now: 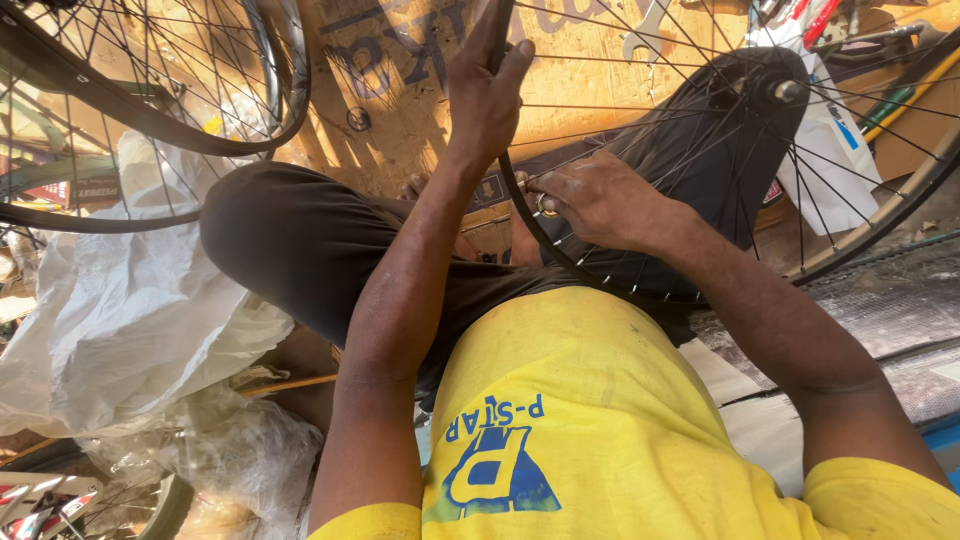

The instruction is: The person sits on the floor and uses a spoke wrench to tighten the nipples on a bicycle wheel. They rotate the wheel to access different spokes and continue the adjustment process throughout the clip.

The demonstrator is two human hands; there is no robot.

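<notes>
Wheel rim (pixel 512 205) sits upright across the lap, hub (pixel 785 91) off to the right. Left hand (pixel 485 95) wraps the rim up top — right hand (pixel 598 200) is lower down the rim, pinching a small spoke tool (pixel 547 206) against it, nearer the spokes.

The person wears a yellow T-shirt (pixel 590 400) with short sleeves — a blue triangular emblem and blue lettering are printed on the front, and faint grey smudges mark the fabric. Dark brown trousers (pixel 300 240) cover both legs. The forearms are bare — no watch, no glove on the left hand (pixel 485 95) or right hand (pixel 600 200).
</notes>
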